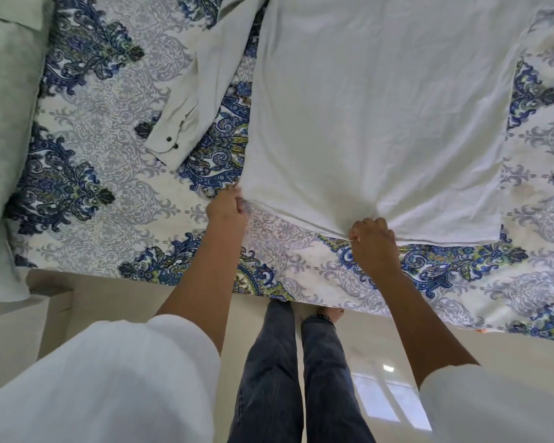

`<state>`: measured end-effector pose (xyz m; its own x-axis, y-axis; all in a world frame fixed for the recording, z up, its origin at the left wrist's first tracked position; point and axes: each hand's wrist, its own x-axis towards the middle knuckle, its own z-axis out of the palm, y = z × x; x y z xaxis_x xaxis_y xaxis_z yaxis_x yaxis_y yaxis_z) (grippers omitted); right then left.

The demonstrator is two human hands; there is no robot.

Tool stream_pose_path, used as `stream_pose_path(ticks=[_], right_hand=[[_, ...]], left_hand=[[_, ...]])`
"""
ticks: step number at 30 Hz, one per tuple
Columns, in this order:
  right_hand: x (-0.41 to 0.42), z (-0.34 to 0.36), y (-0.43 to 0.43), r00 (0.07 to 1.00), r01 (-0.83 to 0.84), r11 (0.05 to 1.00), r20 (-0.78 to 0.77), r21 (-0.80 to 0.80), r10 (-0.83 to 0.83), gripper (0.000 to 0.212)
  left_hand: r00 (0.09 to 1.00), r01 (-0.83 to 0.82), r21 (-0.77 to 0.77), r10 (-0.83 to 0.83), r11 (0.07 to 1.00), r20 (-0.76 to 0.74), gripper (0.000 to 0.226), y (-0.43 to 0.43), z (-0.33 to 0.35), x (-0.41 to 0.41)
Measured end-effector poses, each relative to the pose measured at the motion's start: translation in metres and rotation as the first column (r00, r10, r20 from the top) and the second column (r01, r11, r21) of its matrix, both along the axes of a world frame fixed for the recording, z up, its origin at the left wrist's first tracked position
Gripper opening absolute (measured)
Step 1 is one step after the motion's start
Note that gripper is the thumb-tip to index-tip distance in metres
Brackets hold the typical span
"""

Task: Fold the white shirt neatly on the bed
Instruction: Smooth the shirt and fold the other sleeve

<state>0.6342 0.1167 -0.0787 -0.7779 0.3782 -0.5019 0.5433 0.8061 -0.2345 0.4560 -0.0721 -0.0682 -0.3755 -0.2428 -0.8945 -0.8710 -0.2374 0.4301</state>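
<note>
The white shirt [381, 116] lies spread flat on the bed [109, 193], its hem toward me. One long sleeve [202, 84] with dark cuff buttons stretches out to the left of the body. My left hand [226, 207] pinches the hem's left corner. My right hand [373, 238] grips the hem near its middle, where the cloth bunches into creases. The shirt's collar end runs out of view at the top.
The bed has a blue, grey and white patterned cover. A pale pillow [4, 139] lies at the left end. The bed's near edge [301, 298] is against my legs, and a shiny light floor [381, 362] shows below.
</note>
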Motion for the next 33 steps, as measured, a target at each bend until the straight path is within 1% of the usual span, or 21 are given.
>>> stream_pose_path(ticks=[4, 6, 7, 8, 10, 11, 12, 13, 16, 17, 19, 20, 21, 22, 23, 25, 26, 27, 29, 31, 33], right_hand=[[-0.001, 0.002, -0.002, 0.999, -0.022, 0.999, 0.037, 0.024, 0.021, 0.023], [-0.005, 0.002, 0.000, 0.997, -0.032, 0.999, 0.069, 0.013, 0.031, 0.022], [-0.008, 0.003, 0.002, 0.996, -0.031, 1.000, 0.087, 0.002, 0.031, 0.021], [-0.012, 0.004, 0.005, 0.995, -0.020, 1.000, 0.101, -0.018, 0.021, 0.021], [-0.018, 0.006, 0.009, 0.993, 0.018, 0.997, 0.114, -0.077, -0.009, 0.023], [-0.020, 0.007, 0.009, 0.993, 0.031, 0.995, 0.120, -0.099, -0.019, 0.023], [-0.021, 0.008, 0.009, 0.992, 0.040, 0.993, 0.125, -0.109, -0.026, 0.023], [-0.022, 0.009, 0.008, 0.991, 0.053, 0.993, 0.130, -0.108, -0.038, 0.023], [-0.019, 0.011, 0.008, 0.984, 0.068, 0.990, 0.173, -0.125, -0.045, 0.024], [-0.019, 0.012, 0.009, 0.978, 0.072, 0.985, 0.207, -0.156, -0.039, 0.024], [-0.020, 0.016, 0.015, 0.965, 0.137, 0.963, 0.251, -0.232, -0.076, 0.023], [-0.023, 0.017, 0.018, 0.969, 0.177, 0.950, 0.212, -0.256, -0.124, 0.022], [-0.027, 0.019, 0.022, 0.974, 0.214, 0.942, 0.131, -0.258, -0.185, 0.023], [-0.033, 0.019, 0.024, 0.968, 0.249, 0.941, 0.024, -0.231, -0.250, 0.024], [-0.039, 0.017, 0.026, 0.947, 0.282, 0.942, -0.106, -0.183, -0.304, 0.026], [-0.053, 0.006, 0.028, 0.886, 0.300, 0.951, -0.347, -0.077, -0.308, 0.034], [-0.057, -0.002, 0.030, 0.887, 0.270, 0.963, -0.384, -0.018, -0.256, 0.042], [-0.059, -0.013, 0.032, 0.911, 0.222, 0.974, -0.366, 0.047, -0.190, 0.048], [-0.046, -0.037, 0.041, 0.953, 0.173, 0.972, -0.277, 0.158, -0.124, 0.055], [-0.015, -0.052, 0.055, 0.953, 0.251, 0.939, -0.230, 0.237, -0.197, 0.058], [0.018, -0.054, 0.064, 0.920, 0.386, 0.880, -0.181, 0.275, -0.347, 0.061]], left_hand=[[0.997, 0.076, -0.177, -0.079, 0.981, -0.008, 0.021, -0.011, -0.011, 0.007], [0.958, 0.167, -0.401, -0.245, 0.901, -0.151, 0.013, -0.009, -0.012, 0.010], [0.883, 0.236, -0.546, -0.412, 0.803, -0.224, 0.014, -0.008, -0.010, 0.011], [0.768, 0.308, -0.671, -0.592, 0.675, -0.243, 0.022, -0.007, -0.008, 0.009], [0.498, 0.455, -0.811, -0.860, 0.368, -0.111, 0.038, -0.006, -0.008, 0.001], [0.375, 0.516, -0.824, -0.927, 0.231, -0.025, 0.037, -0.007, -0.013, -0.004], [0.297, 0.562, -0.815, -0.954, 0.144, 0.036, 0.032, -0.011, -0.018, -0.009], [0.268, 0.587, -0.802, -0.961, 0.107, 0.068, 0.028, -0.014, -0.023, -0.014], [0.329, 0.615, -0.776, -0.940, 0.142, 0.088, 0.027, -0.018, -0.026, -0.019], [0.340, 0.612, -0.782, -0.932, 0.117, 0.126, 0.026, -0.015, -0.023, -0.018], [0.367, 0.560, -0.828, -0.899, 0.007, 0.241, 0.027, -0.001, -0.013, -0.014], [0.366, 0.498, -0.866, -0.896, -0.041, 0.253, 0.033, 0.010, -0.006, -0.012], [0.309, 0.421, -0.904, -0.924, -0.079, 0.225, 0.039, 0.023, -0.001, -0.009], [0.186, 0.361, -0.926, -0.964, -0.113, 0.191, 0.042, 0.037, 0.003, -0.006], [0.002, 0.341, -0.926, -0.985, -0.161, 0.172, 0.046, 0.054, 0.001, -0.004], [-0.378, 0.317, -0.898, -0.909, -0.306, 0.176, 0.055, 0.085, -0.014, 0.002], [-0.497, 0.307, -0.881, -0.850, -0.360, 0.174, 0.058, 0.096, -0.023, 0.004], [-0.554, 0.310, -0.868, -0.815, -0.388, 0.167, 0.062, 0.100, -0.032, 0.005], [-0.588, 0.296, -0.843, -0.781, -0.450, 0.210, 0.069, 0.094, -0.048, 0.007], [-0.564, 0.231, -0.851, -0.777, -0.472, 0.279, 0.072, 0.072, -0.062, 0.008], [-0.494, 0.228, -0.849, -0.809, -0.476, 0.320, 0.075, 0.043, -0.062, 0.006]])
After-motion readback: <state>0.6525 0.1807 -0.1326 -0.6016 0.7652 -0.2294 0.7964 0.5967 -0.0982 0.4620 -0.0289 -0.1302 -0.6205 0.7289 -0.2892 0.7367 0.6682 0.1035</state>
